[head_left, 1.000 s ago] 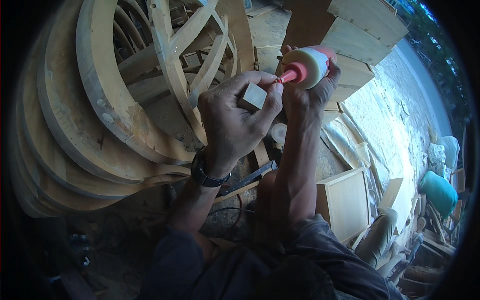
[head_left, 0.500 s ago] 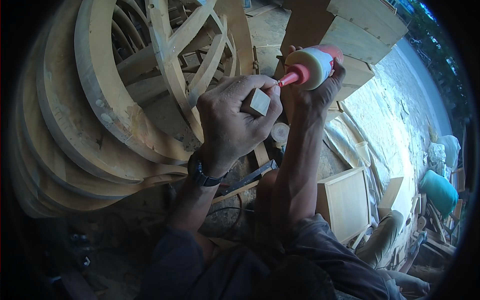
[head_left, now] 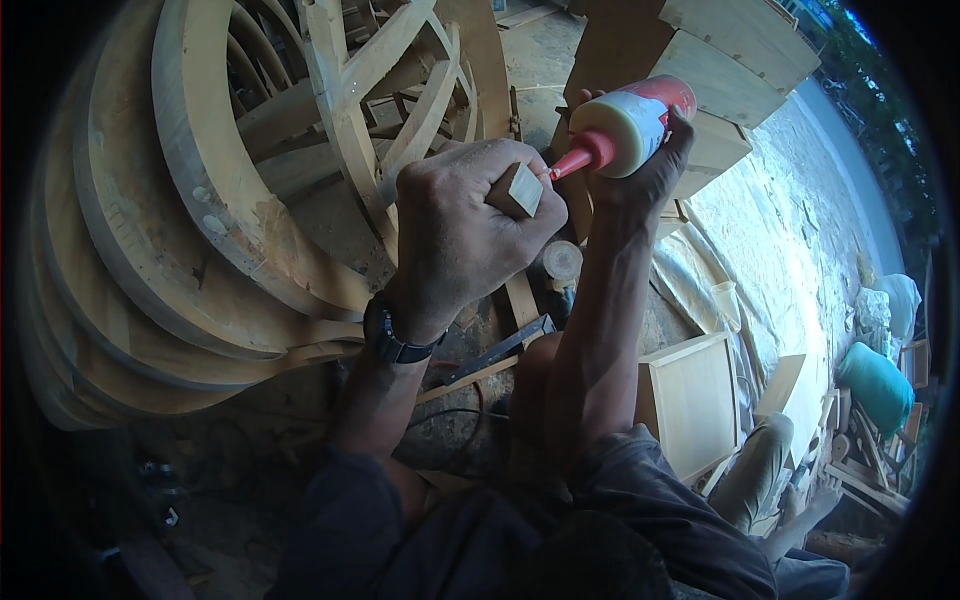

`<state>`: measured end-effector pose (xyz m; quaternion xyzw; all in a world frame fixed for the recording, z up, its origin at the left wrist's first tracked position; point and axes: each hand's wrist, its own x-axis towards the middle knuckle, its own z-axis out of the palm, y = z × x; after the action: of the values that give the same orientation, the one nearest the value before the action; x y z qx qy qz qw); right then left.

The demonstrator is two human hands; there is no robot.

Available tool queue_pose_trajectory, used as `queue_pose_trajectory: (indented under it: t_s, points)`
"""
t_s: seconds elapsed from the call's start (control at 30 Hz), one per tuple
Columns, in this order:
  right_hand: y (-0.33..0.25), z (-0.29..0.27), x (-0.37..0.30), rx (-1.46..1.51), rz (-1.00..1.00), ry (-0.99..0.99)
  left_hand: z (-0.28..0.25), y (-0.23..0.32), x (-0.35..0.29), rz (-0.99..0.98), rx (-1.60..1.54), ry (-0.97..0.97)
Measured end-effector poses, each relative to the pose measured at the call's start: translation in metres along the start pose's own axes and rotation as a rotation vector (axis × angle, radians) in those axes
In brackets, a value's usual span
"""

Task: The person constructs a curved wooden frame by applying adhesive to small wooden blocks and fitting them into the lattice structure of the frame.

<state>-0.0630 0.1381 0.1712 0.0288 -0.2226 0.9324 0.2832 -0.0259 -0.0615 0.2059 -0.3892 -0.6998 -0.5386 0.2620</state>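
My left hand (head_left: 460, 222), with a dark watch on its wrist, is closed round a small square-ended wooden block (head_left: 517, 191). The block's pale end sticks out between thumb and forefinger; the rest is hidden in my fist. My right hand (head_left: 655, 172) grips a glue bottle (head_left: 630, 125) with a white and red body and a red nozzle, tilted on its side. The nozzle tip points left and sits right by my left fingertips, beside the block. Whether it touches them I cannot tell.
Curved wooden frames (head_left: 215, 190) stand close on the left. Pale wooden boxes (head_left: 690, 400) are at right, with a larger wooden cabinet (head_left: 710, 75) behind. Below my hands lies a dark metal bar (head_left: 500, 352). Another person's leg (head_left: 757, 470) shows at lower right.
My left fist has turned slightly, and the block's end has tipped with it. The nozzle tip has moved slightly left and down. The other person's limbs at lower right have shifted.
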Motion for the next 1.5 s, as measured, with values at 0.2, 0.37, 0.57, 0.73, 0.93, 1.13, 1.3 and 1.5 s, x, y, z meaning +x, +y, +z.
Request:
queue_pose_trajectory:
  t_s: [0.2, 0.37, 0.57, 0.73, 0.93, 1.13, 1.3, 1.5]
  points:
    - [0.002, -0.002, 0.001, -0.035, 0.008, -0.027, 0.002, -0.006, -0.004, -0.032, -0.023, -0.021]
    - [0.003, 0.001, -0.001, -0.075, 0.0, -0.034, 0.003, -0.01, -0.004, 0.008, -0.005, -0.012]
    - [0.01, 0.012, -0.009, 0.064, 0.089, 0.022, 0.011, -0.014, -0.011, -0.08, -0.281, 0.054]
    - [0.017, 0.011, -0.005, 0.113, 0.112, 0.008, 0.017, -0.013, -0.014, -0.259, -0.595, 0.065]
    - [0.019, 0.001, 0.001, 0.16, 0.117, -0.018, 0.015, -0.007, -0.011, -0.39, -0.683, 0.051]
    - [0.013, 0.011, -0.009, 0.142, 0.091, 0.074, 0.007, -0.002, -0.006, -0.498, -0.591, -0.006]
    - [0.006, 0.008, -0.005, 0.098, 0.055, 0.085, 0.003, -0.005, -0.004, -0.526, -0.563, -0.083]
    - [0.003, 0.006, -0.006, 0.032, 0.001, 0.011, 0.001, -0.001, -0.002, -0.545, -0.512, -0.122]
